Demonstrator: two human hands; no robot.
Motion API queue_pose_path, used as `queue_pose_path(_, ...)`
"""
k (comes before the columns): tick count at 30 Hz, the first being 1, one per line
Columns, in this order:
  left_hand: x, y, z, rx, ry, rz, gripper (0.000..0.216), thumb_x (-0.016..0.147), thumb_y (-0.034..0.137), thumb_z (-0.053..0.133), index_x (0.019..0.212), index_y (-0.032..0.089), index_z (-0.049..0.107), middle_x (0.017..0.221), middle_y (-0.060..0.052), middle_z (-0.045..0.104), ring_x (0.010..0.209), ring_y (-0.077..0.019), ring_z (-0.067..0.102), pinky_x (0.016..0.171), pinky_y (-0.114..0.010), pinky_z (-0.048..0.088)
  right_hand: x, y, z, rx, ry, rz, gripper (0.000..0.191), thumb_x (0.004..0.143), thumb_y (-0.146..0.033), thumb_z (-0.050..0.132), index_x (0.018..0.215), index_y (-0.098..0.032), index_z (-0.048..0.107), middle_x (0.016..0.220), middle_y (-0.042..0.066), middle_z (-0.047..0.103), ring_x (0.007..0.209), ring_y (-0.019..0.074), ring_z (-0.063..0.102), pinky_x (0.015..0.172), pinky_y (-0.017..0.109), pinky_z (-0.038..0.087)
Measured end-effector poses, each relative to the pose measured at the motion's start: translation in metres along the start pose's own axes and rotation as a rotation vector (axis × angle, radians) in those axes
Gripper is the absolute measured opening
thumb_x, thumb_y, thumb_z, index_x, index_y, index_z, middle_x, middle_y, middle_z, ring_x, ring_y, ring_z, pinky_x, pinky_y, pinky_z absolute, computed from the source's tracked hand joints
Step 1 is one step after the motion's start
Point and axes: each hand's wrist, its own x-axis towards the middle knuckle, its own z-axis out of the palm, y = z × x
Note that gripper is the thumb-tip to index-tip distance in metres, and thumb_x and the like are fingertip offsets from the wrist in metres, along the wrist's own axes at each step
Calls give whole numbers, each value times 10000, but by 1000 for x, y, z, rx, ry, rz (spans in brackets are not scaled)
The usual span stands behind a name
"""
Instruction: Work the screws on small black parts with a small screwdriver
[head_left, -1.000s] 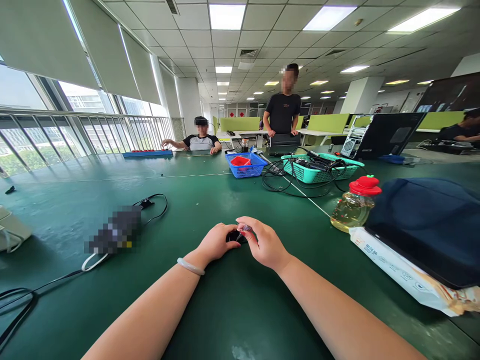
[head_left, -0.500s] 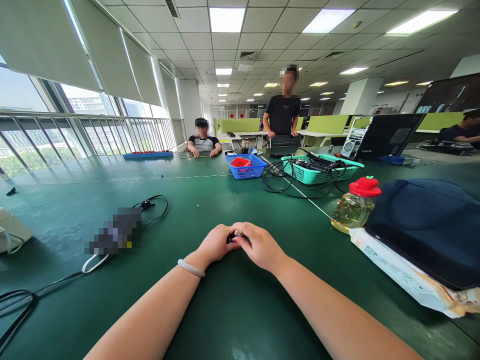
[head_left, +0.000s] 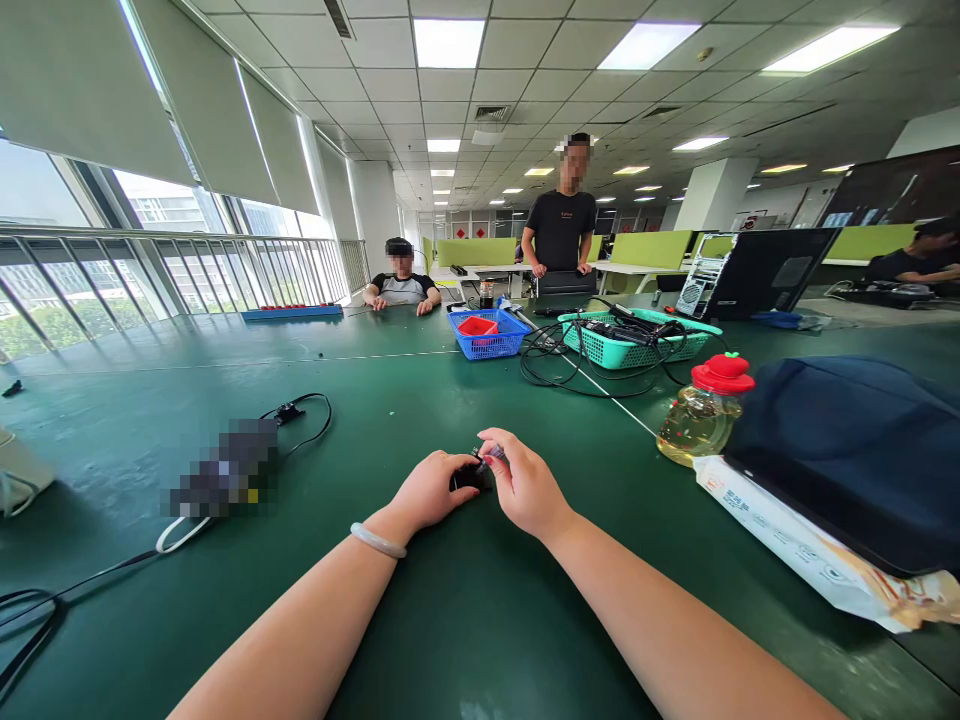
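My left hand [head_left: 433, 490] is closed around a small black object [head_left: 469, 477] just above or on the green table; its kind cannot be made out. A pale bracelet [head_left: 379, 541] circles the left wrist. Close beside it, my right hand [head_left: 529, 488] pinches a small shiny piece [head_left: 493, 455] between thumb and fingers, at the upper right edge of the black object. Fingers hide most of both things, and whether the two pieces touch is unclear.
To the right stand a red-capped bottle [head_left: 699, 418], a white packet [head_left: 780, 530] and a dark blue bag [head_left: 855, 450]. Farther back are a blue basket [head_left: 491, 345] and a teal basket [head_left: 611, 352] with black cables. A blurred device [head_left: 225, 470] with cords lies left. Two people face me.
My right hand has shifted slightly up and away from the left, its fingers lifted with the small shiny piece. More of the black object in my left hand now shows.
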Motion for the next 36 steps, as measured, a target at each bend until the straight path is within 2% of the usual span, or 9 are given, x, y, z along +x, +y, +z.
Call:
queue_pose_path(8, 0, -2, 2, -31, 17, -22, 409, 817, 310, 707, 1219, 238, 677, 1112, -62, 745, 1031, -252, 660, 941, -382, 519, 3, 15, 1, 85, -28, 352, 173, 915, -285, 506, 1082, -253, 540, 881, 31, 707, 775, 195, 704, 765, 347, 579)
queue_pose_path(14, -2, 2, -3, -113, 121, 21, 361, 859, 279, 638, 1216, 232, 659, 1210, -72, 706, 1123, -244, 639, 1024, -394, 502, 5, 16, -3, 114, -21, 413, 153, 896, -340, 549, 1019, -251, 542, 831, 26, 718, 743, 202, 712, 725, 350, 581)
queue_pose_path(16, -2, 3, -4, -108, 182, 32, 354, 893, 274, 591, 1241, 232, 639, 1226, -80, 686, 1151, -243, 617, 1045, -403, 488, 6, 16, -5, 154, 50, 362, 173, 905, -338, 553, 1050, -246, 535, 866, 38, 730, 783, 200, 720, 767, 356, 587)
queue_pose_path(19, -2, 5, -4, -26, 269, -39, 390, 938, 256, 506, 1317, 236, 596, 1263, -101, 629, 1154, -248, 600, 1047, -412, 479, 7, 20, -8, 211, 283, 339, 208, 937, -360, 532, 1100, -236, 498, 957, 78, 735, 869, 205, 724, 819, 376, 596)
queue_pose_path(22, -2, 7, -5, 115, 242, -167, 421, 950, 224, 434, 1330, 263, 610, 1255, -113, 580, 1023, -244, 638, 971, -419, 502, 5, 32, -11, 186, 426, 415, 224, 936, -394, 534, 1085, -233, 492, 989, 98, 732, 875, 215, 724, 820, 409, 607)
queue_pose_path(27, -5, 14, -7, 248, 108, -252, 428, 943, 211, 366, 1177, 260, 720, 1175, -117, 590, 959, -255, 651, 946, -477, 454, -2, 53, -8, 155, 324, 534, 242, 899, -450, 553, 1006, -235, 537, 959, 100, 748, 845, 242, 739, 822, 455, 609)
queue_pose_path(31, -5, 14, -7, 254, 114, -281, 386, 912, 199, 395, 1001, 235, 769, 1113, -110, 634, 998, -273, 628, 966, -488, 429, -5, 55, -5, 163, 288, 550, 260, 896, -485, 553, 992, -243, 552, 966, 94, 756, 863, 245, 745, 811, 441, 612)
queue_pose_path(34, -4, 12, -4, 169, 152, -209, 352, 945, 248, 405, 1091, 231, 725, 1195, -104, 641, 1107, -278, 587, 1011, -464, 437, -5, 52, -3, 169, 264, 534, 247, 900, -470, 546, 996, -242, 545, 967, 90, 756, 878, 241, 746, 817, 432, 610)
queue_pose_path(36, -5, 11, -1, 78, 120, -105, 329, 961, 324, 443, 1186, 228, 663, 1273, -96, 618, 1171, -265, 562, 1060, -438, 433, -5, 51, -2, 177, 250, 528, 224, 899, -440, 543, 1002, -241, 538, 967, 90, 756, 876, 237, 746, 828, 431, 607)
